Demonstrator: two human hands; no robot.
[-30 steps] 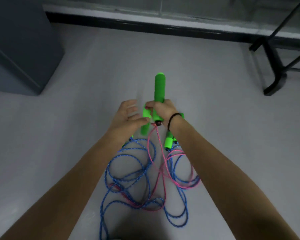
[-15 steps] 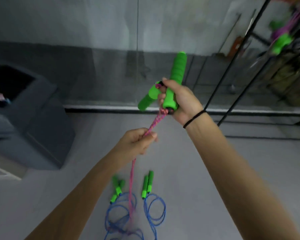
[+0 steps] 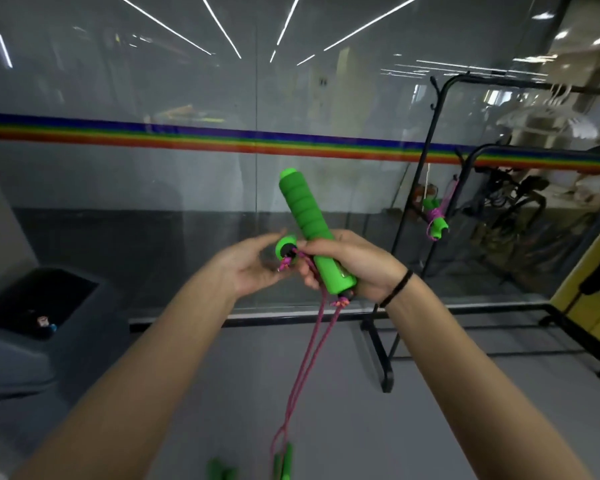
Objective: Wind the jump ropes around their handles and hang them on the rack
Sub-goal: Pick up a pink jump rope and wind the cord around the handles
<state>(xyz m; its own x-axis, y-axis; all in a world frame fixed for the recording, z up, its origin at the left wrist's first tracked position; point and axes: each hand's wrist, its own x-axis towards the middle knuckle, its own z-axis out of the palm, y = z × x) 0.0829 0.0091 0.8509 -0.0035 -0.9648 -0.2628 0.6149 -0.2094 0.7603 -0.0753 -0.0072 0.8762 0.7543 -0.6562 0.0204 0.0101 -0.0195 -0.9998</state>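
My right hand (image 3: 355, 268) grips a green foam handle (image 3: 303, 209) that tilts up and to the left. A second green handle (image 3: 286, 248) points its black end cap at me, and my left hand (image 3: 252, 266) holds it between thumb and fingers. The pink rope (image 3: 309, 362) hangs from both handles in two strands down to the floor. To the right stands the black rack (image 3: 385, 372), with a wound pink rope on green handles (image 3: 435, 218) hanging from it.
More green handles (image 3: 284, 459) lie on the grey floor at the bottom edge. A dark bin (image 3: 49, 306) stands at the left. A glass wall with a rainbow stripe (image 3: 187, 138) runs straight ahead. A yellow object (image 3: 589, 289) is at the far right.
My view has tilted up from the floor to the wall and rack. Both hands rose with the handles. My left hand left the pink rope and moved up to the second handle.
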